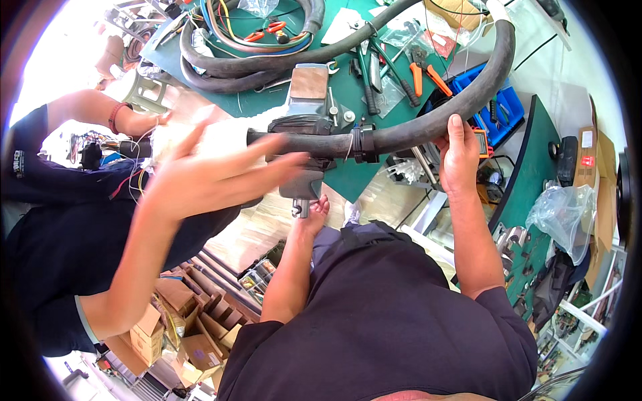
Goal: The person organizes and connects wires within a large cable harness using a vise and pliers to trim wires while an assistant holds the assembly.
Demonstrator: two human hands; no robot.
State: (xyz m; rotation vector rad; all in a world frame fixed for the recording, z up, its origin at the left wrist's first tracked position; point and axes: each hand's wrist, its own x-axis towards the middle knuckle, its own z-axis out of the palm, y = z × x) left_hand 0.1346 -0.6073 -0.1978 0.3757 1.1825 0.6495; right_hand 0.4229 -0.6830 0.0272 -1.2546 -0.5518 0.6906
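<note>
A thick black hose [428,130] runs across the bench vise [307,120] and curves up at the right. My right hand [459,157] is closed on this curve, thumb in front, fingers behind. My left hand [317,212] is low beside the vise's screw end [299,208], fingers loosely curled and apart, with nothing visible in them. A black clamp ring [364,144] circles the hose right of the vise. At the left, white wrapping [231,138] covers the hose, and thin wires come from its end. A co-worker's blurred hand [221,170] passes in front of it.
The co-worker's other hand [137,120] is near the wrapped end. On the green bench [334,184] lie orange-handled pliers [428,73], red-handled cutters [267,30] and coiled wires. A blue tray [505,107] is at the right, cardboard boxes [194,321] at lower left.
</note>
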